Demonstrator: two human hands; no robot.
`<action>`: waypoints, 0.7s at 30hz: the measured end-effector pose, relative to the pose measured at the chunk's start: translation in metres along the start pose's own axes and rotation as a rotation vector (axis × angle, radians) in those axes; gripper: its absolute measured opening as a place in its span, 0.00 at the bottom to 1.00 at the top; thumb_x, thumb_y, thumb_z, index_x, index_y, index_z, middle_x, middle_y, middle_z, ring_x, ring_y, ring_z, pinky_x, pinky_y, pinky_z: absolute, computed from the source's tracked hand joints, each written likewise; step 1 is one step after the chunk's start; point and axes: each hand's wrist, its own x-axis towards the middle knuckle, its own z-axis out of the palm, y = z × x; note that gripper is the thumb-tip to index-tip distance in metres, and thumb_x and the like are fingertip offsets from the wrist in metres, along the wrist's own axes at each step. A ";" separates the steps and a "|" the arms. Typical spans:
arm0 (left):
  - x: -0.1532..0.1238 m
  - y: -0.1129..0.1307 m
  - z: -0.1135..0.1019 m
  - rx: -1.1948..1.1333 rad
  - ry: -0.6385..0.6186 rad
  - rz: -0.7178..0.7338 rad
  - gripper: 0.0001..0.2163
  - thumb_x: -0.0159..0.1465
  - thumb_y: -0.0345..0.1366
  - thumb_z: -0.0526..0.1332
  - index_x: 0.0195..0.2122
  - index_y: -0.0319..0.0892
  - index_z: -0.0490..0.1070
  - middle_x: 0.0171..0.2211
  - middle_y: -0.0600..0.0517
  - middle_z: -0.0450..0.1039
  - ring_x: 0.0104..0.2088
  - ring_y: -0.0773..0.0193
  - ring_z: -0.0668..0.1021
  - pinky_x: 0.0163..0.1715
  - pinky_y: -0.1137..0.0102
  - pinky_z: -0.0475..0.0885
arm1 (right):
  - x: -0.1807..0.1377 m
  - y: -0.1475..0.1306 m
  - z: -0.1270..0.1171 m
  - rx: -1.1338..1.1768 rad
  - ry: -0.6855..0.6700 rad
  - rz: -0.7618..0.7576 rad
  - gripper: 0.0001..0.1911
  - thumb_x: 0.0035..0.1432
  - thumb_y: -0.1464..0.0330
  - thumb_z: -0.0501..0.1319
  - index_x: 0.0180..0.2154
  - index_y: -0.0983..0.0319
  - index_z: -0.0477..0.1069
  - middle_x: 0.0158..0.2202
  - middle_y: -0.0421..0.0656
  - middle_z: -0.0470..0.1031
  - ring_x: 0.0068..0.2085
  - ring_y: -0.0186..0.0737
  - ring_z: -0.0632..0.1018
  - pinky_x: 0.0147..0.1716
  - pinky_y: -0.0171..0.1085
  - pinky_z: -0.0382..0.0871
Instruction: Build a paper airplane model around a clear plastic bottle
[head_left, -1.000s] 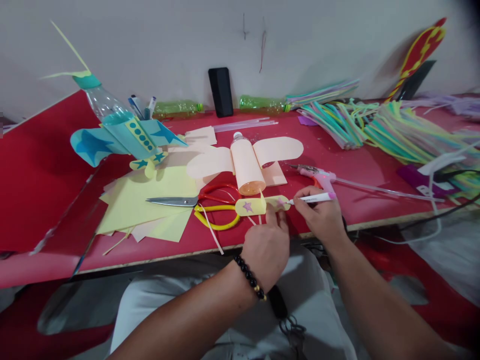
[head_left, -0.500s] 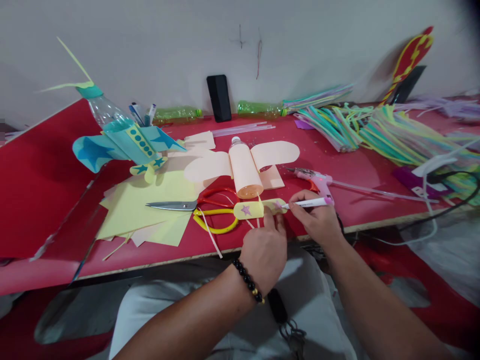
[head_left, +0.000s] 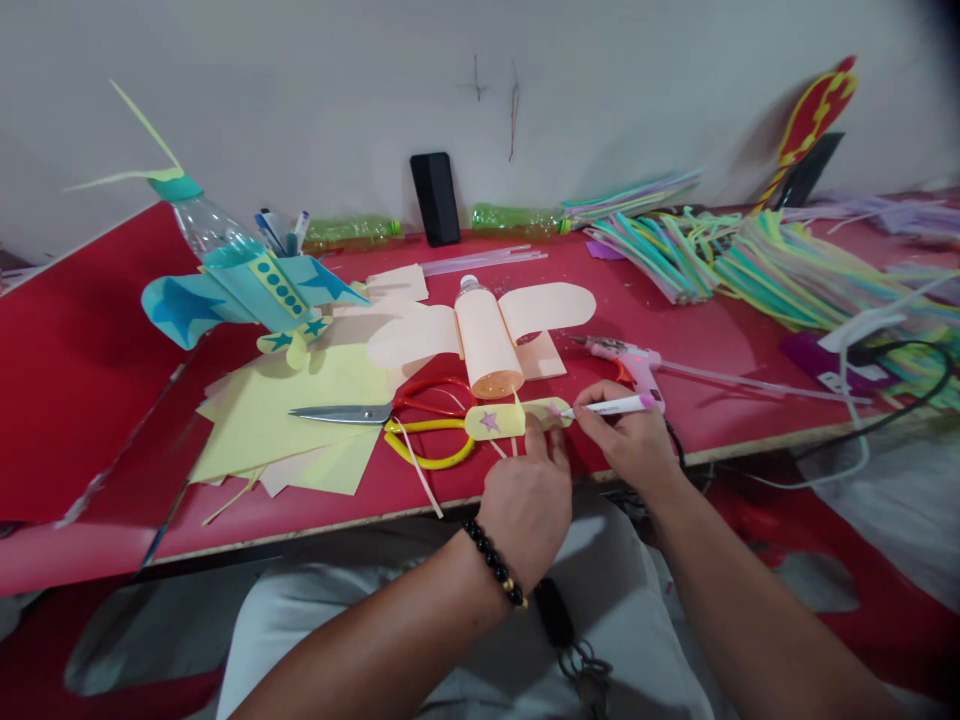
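Note:
My right hand (head_left: pixel 634 435) is closed round a white marker with a pink end (head_left: pixel 613 406). Its tip rests on the right half of a yellow paper tail piece (head_left: pixel 501 421), where a pink star shows; another star is on the left half. With fingers stretched out, my left hand (head_left: pixel 531 500) presses on that piece's lower edge. Just beyond lies a bottle wrapped in peach paper (head_left: pixel 487 340) with two rounded paper wings. Scissors with red and yellow handles (head_left: pixel 427 428) lie left of the tail piece, blades pointing left.
A blue paper bottle plane (head_left: pixel 251 275) stands at left above yellow paper sheets (head_left: pixel 292 420). A pink glue gun (head_left: pixel 634 362) lies right of the wrapped bottle. A phone (head_left: pixel 435 198) leans on the wall between green bottles (head_left: pixel 517 218). Bundled pipe cleaners (head_left: pixel 780 265) lie at right.
The view has shifted slightly. Both hands keep nearly the same place on the tail piece, and the marker tip stays at the right-hand star.

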 end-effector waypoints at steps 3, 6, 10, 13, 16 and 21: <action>0.000 0.000 0.000 -0.010 0.014 -0.003 0.25 0.64 0.28 0.47 0.64 0.33 0.53 0.63 0.28 0.53 0.28 0.62 0.80 0.20 0.71 0.72 | -0.001 -0.001 -0.001 -0.009 -0.002 0.001 0.04 0.54 0.70 0.58 0.27 0.62 0.68 0.21 0.37 0.67 0.24 0.33 0.67 0.24 0.33 0.59; 0.000 -0.001 -0.001 -0.015 0.016 -0.003 0.25 0.64 0.28 0.46 0.64 0.33 0.53 0.62 0.28 0.54 0.29 0.61 0.80 0.20 0.71 0.73 | -0.001 -0.002 -0.002 -0.019 0.004 0.002 0.05 0.54 0.70 0.58 0.26 0.62 0.67 0.19 0.36 0.65 0.23 0.32 0.65 0.24 0.33 0.58; 0.000 0.000 -0.002 -0.019 -0.005 -0.005 0.25 0.64 0.29 0.47 0.64 0.34 0.53 0.63 0.28 0.52 0.28 0.63 0.79 0.20 0.71 0.72 | 0.000 -0.001 -0.001 -0.010 0.001 0.000 0.05 0.54 0.69 0.58 0.27 0.62 0.68 0.21 0.37 0.67 0.24 0.33 0.67 0.24 0.33 0.59; 0.000 0.000 -0.001 -0.036 -0.015 -0.003 0.25 0.64 0.28 0.47 0.64 0.34 0.52 0.63 0.27 0.51 0.29 0.62 0.79 0.20 0.71 0.72 | 0.000 -0.002 -0.001 -0.017 -0.007 0.002 0.05 0.54 0.69 0.58 0.28 0.62 0.69 0.21 0.37 0.68 0.24 0.33 0.67 0.25 0.33 0.60; 0.000 0.000 0.000 -0.047 -0.008 -0.008 0.26 0.64 0.28 0.47 0.65 0.35 0.51 0.63 0.27 0.51 0.30 0.62 0.79 0.21 0.71 0.72 | 0.000 -0.004 -0.001 -0.013 -0.006 0.014 0.05 0.53 0.69 0.58 0.26 0.62 0.68 0.20 0.37 0.66 0.23 0.33 0.66 0.23 0.33 0.59; 0.000 -0.001 -0.001 -0.040 -0.010 -0.010 0.25 0.64 0.28 0.46 0.64 0.35 0.52 0.63 0.27 0.52 0.30 0.61 0.80 0.22 0.70 0.73 | -0.001 -0.005 -0.002 0.004 -0.001 0.013 0.05 0.53 0.69 0.58 0.26 0.62 0.68 0.20 0.37 0.66 0.23 0.33 0.66 0.23 0.33 0.58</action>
